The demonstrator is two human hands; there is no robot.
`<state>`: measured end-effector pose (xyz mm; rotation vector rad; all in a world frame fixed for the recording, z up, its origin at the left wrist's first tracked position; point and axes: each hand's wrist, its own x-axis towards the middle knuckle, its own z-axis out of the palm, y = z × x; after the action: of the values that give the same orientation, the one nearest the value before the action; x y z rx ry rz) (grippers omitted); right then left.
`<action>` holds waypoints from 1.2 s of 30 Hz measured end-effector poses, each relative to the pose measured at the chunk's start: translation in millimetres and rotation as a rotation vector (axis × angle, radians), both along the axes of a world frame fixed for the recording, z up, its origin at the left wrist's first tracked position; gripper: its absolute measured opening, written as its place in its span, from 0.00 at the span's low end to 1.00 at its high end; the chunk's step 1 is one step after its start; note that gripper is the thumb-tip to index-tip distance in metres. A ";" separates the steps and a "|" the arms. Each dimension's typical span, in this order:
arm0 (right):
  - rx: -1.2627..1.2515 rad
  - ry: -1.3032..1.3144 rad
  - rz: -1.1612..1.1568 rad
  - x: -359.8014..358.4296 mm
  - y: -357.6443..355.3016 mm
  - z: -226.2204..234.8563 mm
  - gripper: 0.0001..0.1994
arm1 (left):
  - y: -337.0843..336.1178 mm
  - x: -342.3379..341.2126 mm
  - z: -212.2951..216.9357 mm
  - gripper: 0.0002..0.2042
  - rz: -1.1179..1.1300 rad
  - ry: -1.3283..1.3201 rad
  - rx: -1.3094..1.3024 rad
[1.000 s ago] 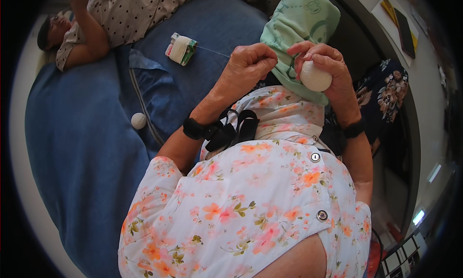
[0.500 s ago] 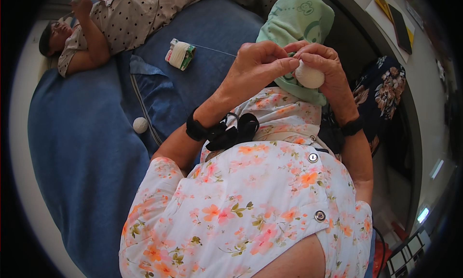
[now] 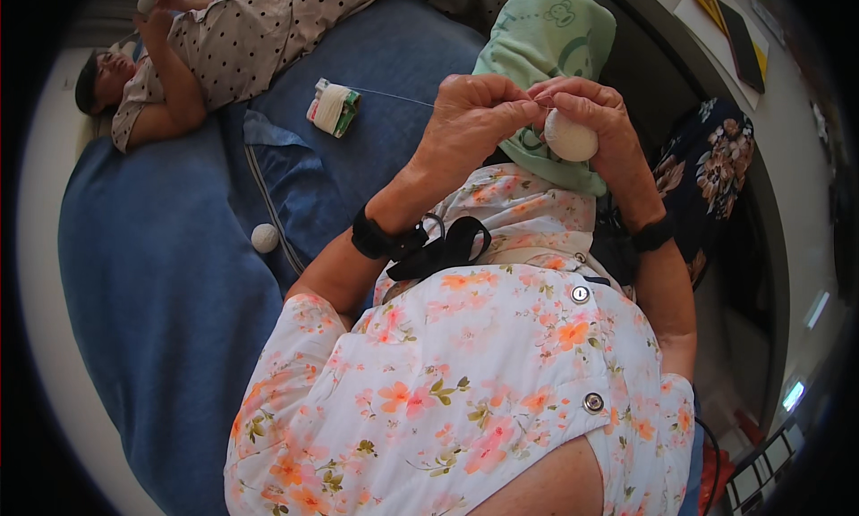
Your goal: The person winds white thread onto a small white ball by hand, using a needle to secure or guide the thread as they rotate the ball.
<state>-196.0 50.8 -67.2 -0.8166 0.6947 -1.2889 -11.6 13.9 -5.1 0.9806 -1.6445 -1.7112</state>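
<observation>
My right hand (image 3: 601,115) is closed around a white, textured ball (image 3: 571,139), which shows below its thumb and fingers. Close beside it, my left hand (image 3: 479,114) is pinched, its fingertips almost meeting those of the right. A thin white thread (image 3: 389,95) stretches from a wound bundle of white thread (image 3: 335,106) to my left hand. Between the fingertips a fine strand shows; any tool there is too small to make out. Under the hands lies a light green cloth (image 3: 541,60) with printed figures.
A second white ball (image 3: 265,238) rests on the blue sofa cover (image 3: 161,292) at the left. Another person (image 3: 174,78) in a dotted garment reclines at the far left, holding a similar ball (image 3: 146,2). At the far right a phone (image 3: 741,40) lies on papers.
Both hands stay together; the left fingertips have shifted slightly left from the ball, and a fine strand now shows between the hands. The view has moved a little.
</observation>
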 end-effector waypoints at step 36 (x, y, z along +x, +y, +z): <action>-0.087 -0.211 -0.058 -28.9 -2.0 5.7 0.25 | 1.7 14.9 -20.5 0.06 -0.326 -0.373 -0.622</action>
<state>-224.9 48.7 -61.5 -0.7222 0.4990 -1.4421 3.3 15.6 -25.7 0.7737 -2.4849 -1.0915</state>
